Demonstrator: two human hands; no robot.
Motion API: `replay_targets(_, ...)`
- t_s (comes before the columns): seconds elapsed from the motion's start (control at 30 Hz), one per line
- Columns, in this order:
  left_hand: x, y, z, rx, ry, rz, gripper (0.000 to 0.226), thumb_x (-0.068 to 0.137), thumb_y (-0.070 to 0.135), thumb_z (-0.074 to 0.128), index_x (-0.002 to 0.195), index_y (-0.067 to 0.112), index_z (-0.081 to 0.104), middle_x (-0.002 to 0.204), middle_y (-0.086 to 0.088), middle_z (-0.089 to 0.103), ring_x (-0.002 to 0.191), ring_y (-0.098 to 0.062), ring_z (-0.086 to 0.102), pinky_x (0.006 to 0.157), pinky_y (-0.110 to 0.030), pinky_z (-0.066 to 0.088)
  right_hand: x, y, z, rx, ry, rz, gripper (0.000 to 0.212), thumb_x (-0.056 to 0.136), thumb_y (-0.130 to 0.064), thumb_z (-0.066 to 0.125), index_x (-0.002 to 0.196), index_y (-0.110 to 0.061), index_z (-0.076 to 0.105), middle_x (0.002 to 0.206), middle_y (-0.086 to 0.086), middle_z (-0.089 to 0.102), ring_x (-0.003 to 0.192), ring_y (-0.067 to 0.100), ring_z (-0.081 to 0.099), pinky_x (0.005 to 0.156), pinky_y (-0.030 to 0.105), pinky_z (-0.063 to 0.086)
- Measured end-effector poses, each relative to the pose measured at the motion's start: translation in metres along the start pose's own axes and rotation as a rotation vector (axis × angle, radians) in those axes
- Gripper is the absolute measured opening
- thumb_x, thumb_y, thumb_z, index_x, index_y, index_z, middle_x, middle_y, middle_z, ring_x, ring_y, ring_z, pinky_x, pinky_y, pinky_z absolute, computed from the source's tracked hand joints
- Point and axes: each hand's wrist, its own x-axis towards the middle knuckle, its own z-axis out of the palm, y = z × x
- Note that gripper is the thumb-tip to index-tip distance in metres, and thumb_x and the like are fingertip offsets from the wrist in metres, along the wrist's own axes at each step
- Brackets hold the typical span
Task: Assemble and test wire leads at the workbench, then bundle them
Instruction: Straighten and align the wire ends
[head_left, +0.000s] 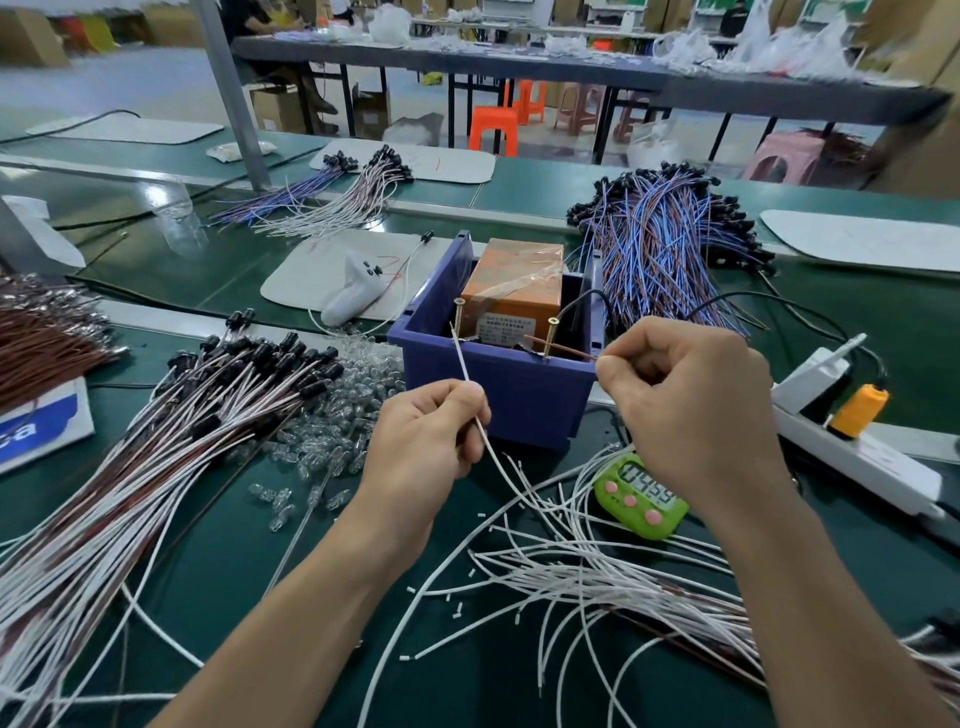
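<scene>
Our two bare forearms come in from the bottom edge over a loose spray of white wires (571, 566) on the green workbench (223, 582). Our left hand (426, 441) is turned palm-inward with its fingers curled, thumb and forefinger pinching a single white wire (463, 364) that rises toward the left screw (458, 314); we cannot tell whether its tip touches. Our right hand (691, 405) is rolled into a fist, back to the camera, pinching the end of a brown wire (571, 352) that lies against the right screw (550, 335). That hand's fingertips are mostly tucked out of sight, and its heel covers the upper edge of the green timer (644, 506), whose digits we find hard to read. Print on the orange box (514, 291) is too small to make out. The box, wrapped in clear tape, sits inside the blue bin (498, 384), with both screws upright at the bin's front rim and a black cable (584, 295) dropping in beside it. Left of the bin lie clear bulbs (343, 410) and a fan of leads with black caps (208, 415).
</scene>
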Motion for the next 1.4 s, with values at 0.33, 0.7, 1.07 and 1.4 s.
replay_targets(0.33, -0.001, 0.002, 0.0, -0.003, -0.027, -0.015, 0.049, 0.105, 0.016, 0.054, 0.058, 0.023, 0.066, 0.054, 0.002, 0.05, 0.05, -0.008, 0.04, 0.048, -0.019, 0.028, 0.0, 0.0, 0.001, -0.02, 0.023, 0.004, 0.019, 0.086, -0.018, 0.076, 0.069, -0.025, 0.07, 0.065, -0.022, 0.066, 0.054, 0.003, 0.06, 0.052, 0.01, 0.042)
replay_targets(0.7, -0.001, 0.002, -0.001, -0.019, -0.051, -0.04, 0.051, 0.106, 0.016, 0.053, 0.057, 0.024, 0.065, 0.056, 0.001, 0.049, 0.052, -0.008, 0.039, 0.05, -0.02, 0.026, 0.0, -0.001, -0.001, 0.001, 0.007, 0.04, 0.018, 0.085, -0.02, 0.077, 0.069, -0.025, 0.071, 0.053, -0.017, 0.063, 0.053, 0.0, 0.06, 0.053, 0.007, 0.04)
replay_targets(1.07, -0.013, 0.007, -0.007, -0.245, -0.5, -0.039, 0.018, 0.091, 0.027, 0.068, 0.077, 0.018, 0.075, 0.065, -0.006, 0.07, 0.049, -0.01, 0.063, 0.045, -0.016, 0.047, -0.002, -0.02, -0.033, 0.176, -0.603, 0.194, 0.021, 0.096, -0.013, 0.061, 0.082, -0.029, 0.065, 0.064, 0.001, 0.073, 0.043, 0.012, 0.052, 0.048, 0.025, 0.04)
replay_targets(1.4, -0.025, 0.006, 0.008, -0.476, -0.394, -0.06, 0.018, 0.071, 0.027, 0.09, 0.084, 0.018, 0.082, 0.084, -0.006, 0.077, 0.066, -0.008, 0.072, 0.064, -0.019, 0.059, -0.068, -0.052, -0.036, 0.759, -0.756, 0.479, 0.025, 0.105, -0.005, 0.045, 0.084, -0.014, 0.056, 0.093, 0.016, 0.078, 0.087, 0.033, 0.076, 0.087, 0.046, 0.061)
